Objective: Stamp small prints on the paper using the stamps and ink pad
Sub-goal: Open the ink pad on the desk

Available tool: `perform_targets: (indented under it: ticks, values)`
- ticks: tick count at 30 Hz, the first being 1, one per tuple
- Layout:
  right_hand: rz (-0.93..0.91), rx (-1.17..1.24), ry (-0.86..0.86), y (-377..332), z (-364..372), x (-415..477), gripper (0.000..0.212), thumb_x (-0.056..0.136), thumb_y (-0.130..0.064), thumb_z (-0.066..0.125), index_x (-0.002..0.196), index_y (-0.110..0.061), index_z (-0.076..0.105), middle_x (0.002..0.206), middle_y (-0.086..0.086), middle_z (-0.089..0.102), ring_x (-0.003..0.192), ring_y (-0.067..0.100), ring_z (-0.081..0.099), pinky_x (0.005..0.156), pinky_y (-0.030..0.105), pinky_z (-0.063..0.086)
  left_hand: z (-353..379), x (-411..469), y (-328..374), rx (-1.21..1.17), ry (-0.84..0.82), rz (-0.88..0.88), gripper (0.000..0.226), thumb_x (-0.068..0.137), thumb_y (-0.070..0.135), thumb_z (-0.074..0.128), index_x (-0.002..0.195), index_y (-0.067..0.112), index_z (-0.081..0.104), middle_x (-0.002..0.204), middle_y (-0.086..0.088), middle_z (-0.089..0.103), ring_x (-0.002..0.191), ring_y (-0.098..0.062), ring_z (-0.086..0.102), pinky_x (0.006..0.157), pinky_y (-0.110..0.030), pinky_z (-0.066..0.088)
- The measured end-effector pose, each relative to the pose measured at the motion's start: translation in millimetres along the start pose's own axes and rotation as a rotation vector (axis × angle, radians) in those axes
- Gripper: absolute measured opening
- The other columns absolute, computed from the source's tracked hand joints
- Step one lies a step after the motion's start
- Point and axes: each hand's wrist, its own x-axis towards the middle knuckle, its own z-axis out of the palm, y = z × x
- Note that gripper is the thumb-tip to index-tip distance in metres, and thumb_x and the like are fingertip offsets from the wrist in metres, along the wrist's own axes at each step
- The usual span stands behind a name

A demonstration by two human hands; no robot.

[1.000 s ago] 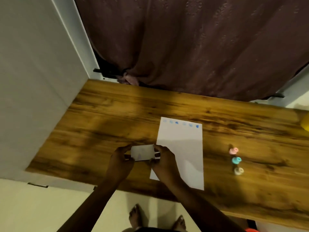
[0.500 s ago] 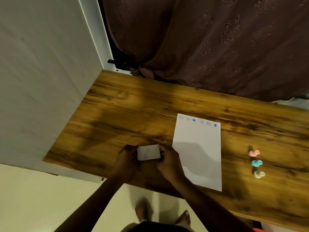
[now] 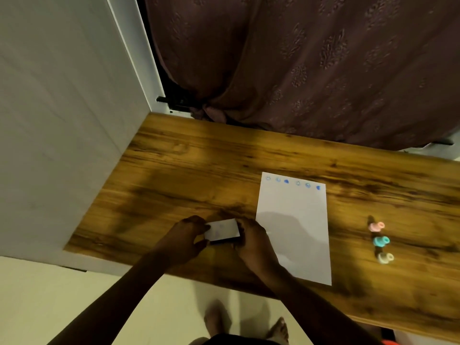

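Hands, left (image 3: 183,241) and right (image 3: 251,241), pinching small white rectangular ink pad case (image 3: 222,231) by opposite ends beside white paper sheet (image 3: 293,227); best kept level while opening.

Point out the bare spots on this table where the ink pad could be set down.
Bare wood lies left of the white paper sheet, toward the wall, and between the sheet and the three small stamps: pink, teal, cream. It is crowded where both hands hold the small white ink pad.
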Motion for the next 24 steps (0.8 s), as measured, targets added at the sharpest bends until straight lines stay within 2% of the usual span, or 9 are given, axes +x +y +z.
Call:
perform_targets:
  ticks: [5,8,11,14,16,18,20,22,24]
  values:
    - [-0.001,-0.008,0.02,0,1,-1,0.062,0.092,-0.033,0.071,0.148,-0.027,0.043,0.152,-0.004,0.049,0.141,0.019,0.046,0.122,0.036,0.032,-15,5,-2,0.002,-0.008,0.076,0.041,0.096,0.031,0.066,0.135,0.021,0.068,0.138,0.0,0.07,0.128,-0.018,0.064,0.108,-0.03,0.049]
    - [0.016,0.004,0.008,0,0,-1,0.063,0.093,-0.033,0.07,0.148,-0.027,0.041,0.152,-0.004,0.049,0.141,0.019,0.046,0.122,0.035,0.031,-22,10,0,0.013,-0.002,0.116,0.037,0.095,0.025,0.064,0.132,0.019,0.071,0.132,-0.001,0.074,0.12,-0.018,0.069,0.099,-0.031,0.055]
    - [0.019,0.009,-0.01,0,-1,-3,0.065,0.094,-0.028,0.069,0.151,-0.026,0.038,0.153,-0.003,0.048,0.142,0.019,0.046,0.122,0.036,0.032,-26,17,-1,-0.059,0.003,0.14,0.032,0.093,0.016,0.063,0.123,0.022,0.075,0.118,0.006,0.078,0.103,-0.008,0.072,0.079,-0.005,0.047]
    - [0.019,0.008,-0.026,-1,-1,-5,0.071,0.096,-0.027,0.067,0.155,-0.026,0.029,0.157,-0.003,0.042,0.144,0.019,0.042,0.122,0.039,0.031,-29,22,-3,-0.144,0.037,0.12,0.03,0.094,0.013,0.062,0.117,0.028,0.076,0.109,0.02,0.072,0.095,0.003,0.066,0.071,0.002,0.043]
    - [0.005,-0.011,-0.025,-3,0,-7,0.074,0.097,-0.03,0.065,0.157,-0.025,0.024,0.16,-0.004,0.036,0.147,0.018,0.038,0.123,0.038,0.028,-29,26,-7,-0.161,0.045,0.085,0.028,0.098,0.016,0.062,0.116,0.032,0.075,0.106,0.02,0.07,0.093,-0.003,0.068,0.07,-0.004,0.048]
    - [-0.002,-0.02,-0.016,-4,-1,-8,0.074,0.097,-0.032,0.064,0.158,-0.025,0.021,0.162,-0.005,0.032,0.149,0.017,0.035,0.124,0.038,0.025,-27,32,-11,-0.178,0.035,0.043,0.026,0.101,0.019,0.061,0.117,0.034,0.074,0.107,0.011,0.074,0.095,-0.012,0.072,0.074,-0.022,0.055]
    - [-0.001,-0.017,-0.011,-5,-1,-9,0.074,0.098,-0.03,0.063,0.158,-0.025,0.021,0.162,-0.004,0.032,0.149,0.018,0.034,0.124,0.038,0.026,-27,37,-14,-0.177,0.045,-0.01,0.025,0.101,0.022,0.061,0.121,0.026,0.074,0.113,0.0,0.077,0.1,-0.019,0.072,0.084,-0.036,0.059]
    - [-0.005,-0.007,-0.011,-6,-2,-9,0.073,0.098,-0.028,0.062,0.158,-0.025,0.021,0.162,-0.004,0.033,0.148,0.018,0.035,0.124,0.038,0.027,-26,41,-15,-0.166,0.057,-0.04,0.029,0.102,0.023,0.06,0.128,0.022,0.072,0.117,-0.004,0.075,0.103,-0.02,0.071,0.089,-0.04,0.058]
    - [-0.001,0.007,-0.011,-6,-3,-10,0.07,0.099,-0.029,0.061,0.158,-0.024,0.022,0.161,-0.003,0.035,0.147,0.017,0.036,0.124,0.035,0.025,-26,44,-14,-0.203,0.043,-0.057,0.029,0.104,0.025,0.058,0.13,0.024,0.069,0.111,0.001,0.074,0.097,-0.013,0.07,0.083,-0.036,0.058]
